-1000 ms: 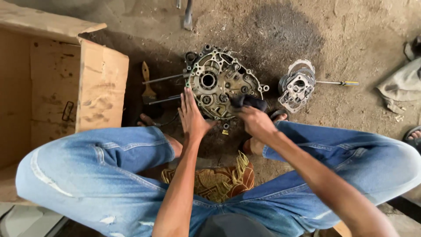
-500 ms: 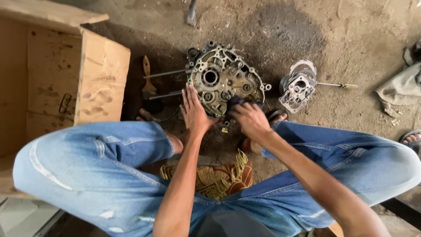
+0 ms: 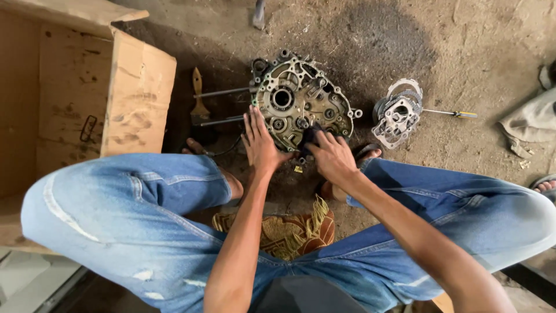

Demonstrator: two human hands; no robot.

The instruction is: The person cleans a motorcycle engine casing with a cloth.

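A grimy metal engine crankcase half (image 3: 298, 101) lies flat on the dirt floor between my knees, with two long studs sticking out to its left. My left hand (image 3: 260, 142) rests flat against the case's near left edge, fingers together and pointing away. My right hand (image 3: 331, 155) presses a dark rag (image 3: 308, 136) onto the case's near right part, fingers curled over it.
An open cardboard box (image 3: 136, 95) stands at the left. A paintbrush (image 3: 199, 101) lies beside the studs. A smaller metal engine part (image 3: 397, 116) and a screwdriver (image 3: 452, 113) lie to the right. A patterned cloth (image 3: 289, 229) lies under me. A grey cloth (image 3: 530, 122) lies at far right.
My right hand with the dark rag has slid left and nearer along the case. The left hand has stayed against the case's edge.
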